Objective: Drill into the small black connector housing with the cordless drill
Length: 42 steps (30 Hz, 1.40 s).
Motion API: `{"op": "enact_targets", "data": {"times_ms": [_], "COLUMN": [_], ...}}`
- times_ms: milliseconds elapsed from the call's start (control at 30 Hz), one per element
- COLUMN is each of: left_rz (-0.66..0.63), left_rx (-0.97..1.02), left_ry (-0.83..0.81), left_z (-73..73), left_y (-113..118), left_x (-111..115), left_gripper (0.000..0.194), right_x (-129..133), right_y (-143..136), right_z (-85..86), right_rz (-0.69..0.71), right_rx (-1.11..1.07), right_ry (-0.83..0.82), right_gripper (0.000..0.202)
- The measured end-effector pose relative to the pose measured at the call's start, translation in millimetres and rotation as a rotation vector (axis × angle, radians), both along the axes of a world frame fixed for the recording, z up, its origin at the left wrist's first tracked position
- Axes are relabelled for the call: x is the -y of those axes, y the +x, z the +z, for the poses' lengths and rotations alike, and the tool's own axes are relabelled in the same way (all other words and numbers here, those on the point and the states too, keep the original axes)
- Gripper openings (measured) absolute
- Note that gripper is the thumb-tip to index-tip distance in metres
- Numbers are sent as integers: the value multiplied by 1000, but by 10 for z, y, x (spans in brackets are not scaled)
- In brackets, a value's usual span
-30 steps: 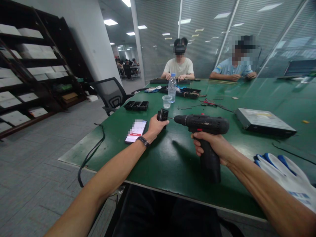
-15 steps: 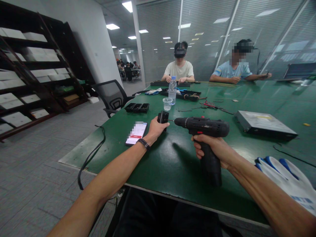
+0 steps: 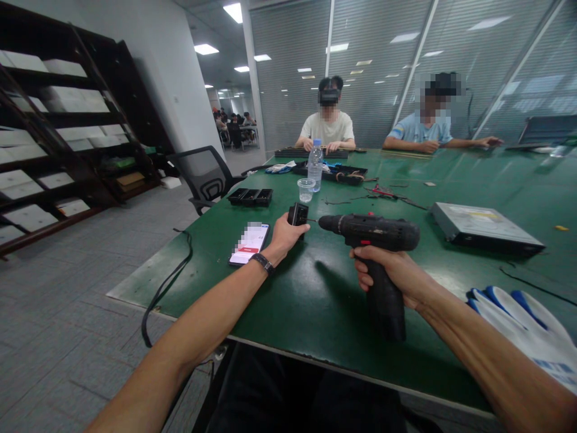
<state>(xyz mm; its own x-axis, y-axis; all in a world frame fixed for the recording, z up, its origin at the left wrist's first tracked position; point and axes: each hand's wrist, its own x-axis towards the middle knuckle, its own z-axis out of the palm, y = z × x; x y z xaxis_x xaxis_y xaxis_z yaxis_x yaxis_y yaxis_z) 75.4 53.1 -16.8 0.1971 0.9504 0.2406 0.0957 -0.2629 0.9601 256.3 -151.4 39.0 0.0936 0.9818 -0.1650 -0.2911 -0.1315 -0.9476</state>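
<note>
My left hand [image 3: 286, 234] is closed around a small black plastic part [image 3: 297, 213] with an open, hollow side, held upright over the green table [image 3: 270, 307]. In my right hand [image 3: 383, 270] is a black cordless drill [image 3: 374, 231], its handle wrapped by my fingers and its nose pointing left. The thin bit reaches up to the black part; whether its tip touches a screw there is too small to tell. A phone [image 3: 247, 243] lies just left of my left hand.
Beyond my hands stand a clear cup [image 3: 305, 190], a water bottle [image 3: 315, 168] and a black compartment tray [image 3: 250, 196]. To the right lie a disc drive [image 3: 487, 228] and white-blue gloves [image 3: 523, 325]. Two people [image 3: 328, 123] sit across the table. A cable [image 3: 169, 276] hangs over the left edge.
My hands, the drill and the black part look the same. Across the table, the person on the right has lowered an outstretched hand towards the tabletop.
</note>
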Motion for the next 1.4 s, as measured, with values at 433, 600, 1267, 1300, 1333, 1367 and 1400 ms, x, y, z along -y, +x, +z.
{"op": "enact_targets", "data": {"times_ms": [433, 600, 1267, 1300, 1333, 1367, 1400], "left_rz": [-5, -10, -12, -14, -17, -21, -23], "left_rx": [25, 16, 25, 25, 25, 25, 26], "left_ry": [-8, -4, 0, 0, 0, -1, -3], "left_z": [-26, -13, -14, -17, -22, -27, -32], "left_y": [4, 3, 4, 4, 4, 5, 5], "left_x": [-29, -9, -22, -25, -29, -34, -37], "left_gripper": [38, 37, 36, 37, 37, 38, 38], "right_x": [0, -9, 3, 1, -1, -3, -4], "right_y": [9, 14, -4, -3, 0, 2, 4], "right_z": [-11, -16, 14, 10, 4, -1, -6], "right_rz": [-18, -19, -25, -24, -23, -24, -24], "right_rx": [9, 11, 11, 7, 4, 1, -2], "right_ry": [-13, -19, -17, -17, -18, -19, -19], "right_gripper": [23, 23, 25, 25, 24, 24, 23]}}
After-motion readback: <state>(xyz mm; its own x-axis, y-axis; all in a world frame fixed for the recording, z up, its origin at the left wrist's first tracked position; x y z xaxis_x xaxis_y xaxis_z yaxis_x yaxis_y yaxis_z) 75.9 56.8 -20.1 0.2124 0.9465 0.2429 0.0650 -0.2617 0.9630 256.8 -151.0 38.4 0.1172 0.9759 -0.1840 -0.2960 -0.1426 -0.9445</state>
